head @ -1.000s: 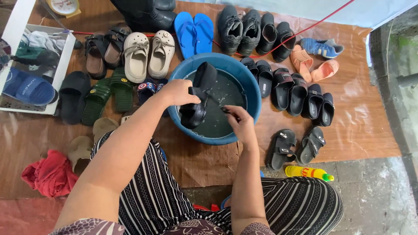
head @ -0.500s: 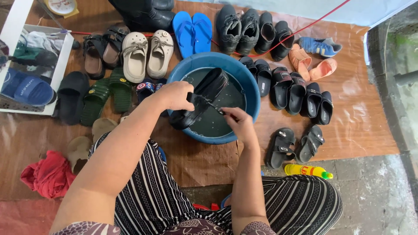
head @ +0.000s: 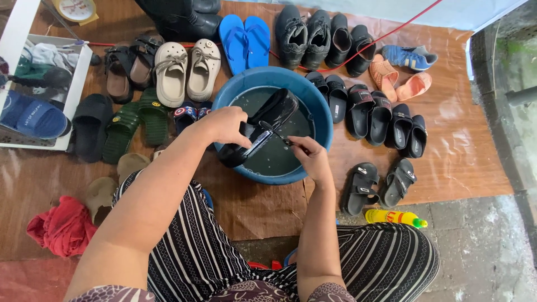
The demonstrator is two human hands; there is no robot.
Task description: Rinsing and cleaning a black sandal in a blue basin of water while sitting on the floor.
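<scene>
Both hands were over the blue basin [head: 324, 114]. The left hand [head: 228, 125] had tipped the black sandal [head: 263, 126] flatter than a second ago, fingers wrapped around it; the right hand [head: 310, 158] pinched a small brush [head: 278, 134] against it.

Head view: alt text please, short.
Left hand holds a black sandal over a blue basin of dark water while the right hand works a small brush on it. Rows of shoes lie around.

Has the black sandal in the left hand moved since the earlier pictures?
Yes. The black sandal was upright over the blue basin; now it lies tilted across the water, toe toward the far rim, held by the left hand.
</scene>
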